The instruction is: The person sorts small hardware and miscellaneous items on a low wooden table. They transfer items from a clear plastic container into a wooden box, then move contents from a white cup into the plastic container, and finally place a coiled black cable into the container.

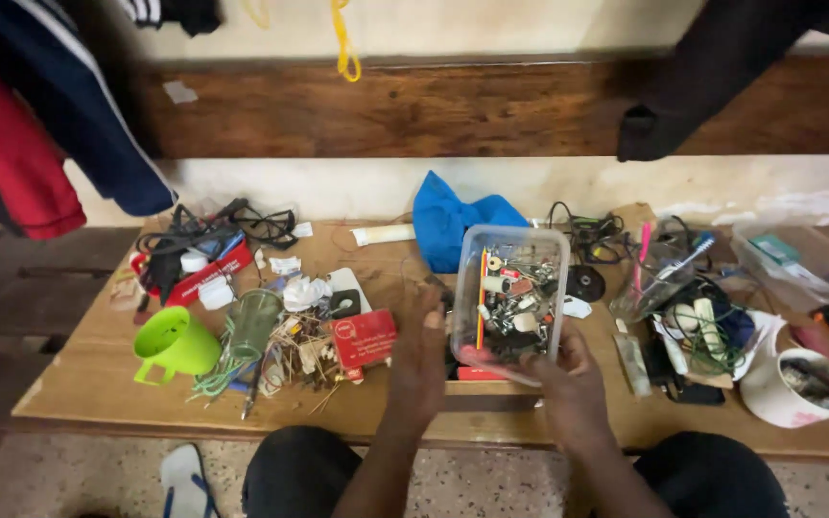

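Clear plastic box (510, 288) of small hardware on surface (98, 384): right hand (568, 379) grips its near edge, left hand (421, 355) spread beside it; steady both sides, avoid tipping.

Small metal parts inside the clear rectangular plastic container (510, 293) are indistinct; the right hand (568, 388) hides its near corner.
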